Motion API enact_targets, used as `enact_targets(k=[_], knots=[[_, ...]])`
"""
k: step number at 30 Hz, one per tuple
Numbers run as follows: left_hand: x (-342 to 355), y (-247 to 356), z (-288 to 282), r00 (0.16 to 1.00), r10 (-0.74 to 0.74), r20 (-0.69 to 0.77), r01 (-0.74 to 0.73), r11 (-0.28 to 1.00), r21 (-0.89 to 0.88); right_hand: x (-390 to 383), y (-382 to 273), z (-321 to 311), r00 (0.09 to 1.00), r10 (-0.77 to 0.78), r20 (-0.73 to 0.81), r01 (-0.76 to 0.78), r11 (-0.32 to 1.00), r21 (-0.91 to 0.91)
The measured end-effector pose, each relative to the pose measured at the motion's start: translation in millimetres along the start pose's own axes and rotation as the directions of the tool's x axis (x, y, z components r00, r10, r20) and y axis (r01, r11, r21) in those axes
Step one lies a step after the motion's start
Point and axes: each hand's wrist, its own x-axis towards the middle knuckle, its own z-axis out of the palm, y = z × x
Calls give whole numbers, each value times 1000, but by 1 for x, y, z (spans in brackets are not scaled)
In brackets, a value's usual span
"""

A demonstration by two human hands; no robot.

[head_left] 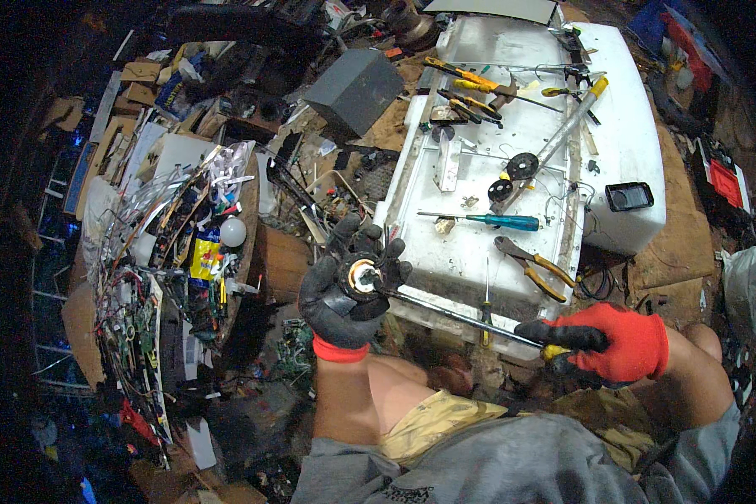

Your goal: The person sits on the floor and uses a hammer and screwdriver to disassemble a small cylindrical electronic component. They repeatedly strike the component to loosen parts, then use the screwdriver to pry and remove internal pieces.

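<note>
My left hand, in a black and red work glove, grips a small round black part with a pale ring and a dark centre. I cannot make out its exact kind. In my right hand, gloved in red and black, is a long screwdriver with a yellow handle. Its shaft points left and the tip meets the round part near the centre. Just beyond my hands, a teal-handled screwdriver and orange-handled pliers lie on a white plastic casing.
Farther up the casing are a hammer, more pliers, two black discs and a long metal bar. A black tray sits at right. Left stands a heap of wires and circuit boards; a grey box is behind.
</note>
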Motion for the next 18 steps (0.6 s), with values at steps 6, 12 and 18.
enact_targets(k=[6,12,18], knots=[[-1,0,5,1000,30,-5,-30,999,17,3,19,16,928,-348,-135,290,900,-326],[4,-17,-13,984,70,-163,-89,990,-109,11,15,52,958,-190,-212,108,932,-346],[6,-23,-11,969,75,-236,-108,986,-129,24,16,58,968,-132,-212,70,957,-280]])
